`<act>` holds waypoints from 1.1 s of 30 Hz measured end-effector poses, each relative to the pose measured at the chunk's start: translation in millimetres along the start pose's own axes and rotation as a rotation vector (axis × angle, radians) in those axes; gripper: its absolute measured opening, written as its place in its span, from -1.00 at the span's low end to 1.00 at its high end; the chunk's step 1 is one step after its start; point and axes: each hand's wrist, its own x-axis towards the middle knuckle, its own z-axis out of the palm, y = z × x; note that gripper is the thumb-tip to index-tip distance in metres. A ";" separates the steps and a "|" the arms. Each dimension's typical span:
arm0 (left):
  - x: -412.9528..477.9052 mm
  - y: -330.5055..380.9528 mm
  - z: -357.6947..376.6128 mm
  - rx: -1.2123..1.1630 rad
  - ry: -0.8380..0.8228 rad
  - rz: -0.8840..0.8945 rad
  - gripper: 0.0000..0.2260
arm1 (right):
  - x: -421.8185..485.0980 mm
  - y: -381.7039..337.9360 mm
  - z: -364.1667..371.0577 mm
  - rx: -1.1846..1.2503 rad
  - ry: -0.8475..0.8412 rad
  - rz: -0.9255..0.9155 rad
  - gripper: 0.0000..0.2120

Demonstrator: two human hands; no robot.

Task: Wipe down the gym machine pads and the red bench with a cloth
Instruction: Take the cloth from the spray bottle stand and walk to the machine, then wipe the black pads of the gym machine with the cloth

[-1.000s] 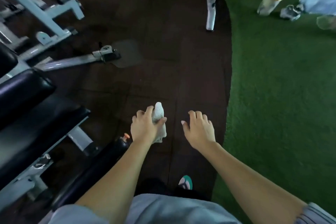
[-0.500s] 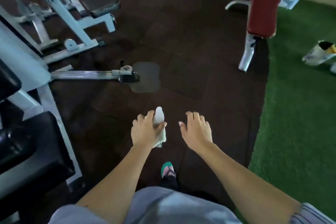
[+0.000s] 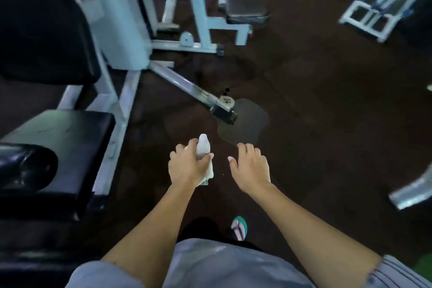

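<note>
Step in hand: transit between surfaces. The left hand (image 3: pixel 187 167) keeps a closed grip on the cloth (image 3: pixel 203 155) at frame centre. The right hand (image 3: pixel 251 168) is released, empty. Next move likely: carry the cloth to the black pad (image 3: pixel 60 145) at lower left.

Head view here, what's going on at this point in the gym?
A person stands on the dark floor beside a gym machine. The left hand grips a bunched white cloth, held in the air and not touching any pad. The right hand is open and empty beside it. The black seat pad and a black roller pad lie to the person's left. No wiping is happening right now, and the red bench is not in view.
</note>
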 end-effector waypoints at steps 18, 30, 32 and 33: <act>187.5 -112.7 -113.4 -0.121 0.345 -0.642 -0.47 | 259.2 -227.7 -9.2 -0.016 -0.108 -0.753 -0.55; 257.5 -227.9 -179.6 -0.231 0.491 -1.099 -0.48 | 343.7 -431.2 17.9 -0.080 -0.305 -1.208 -0.59; 269.3 -247.9 -185.2 -0.243 0.512 -1.185 -0.49 | 353.6 -463.5 28.0 -0.096 -0.340 -1.295 -0.57; 275.5 -257.5 -187.5 -0.248 0.521 -1.228 -0.48 | 358.3 -478.1 33.1 -0.105 -0.359 -1.326 -0.55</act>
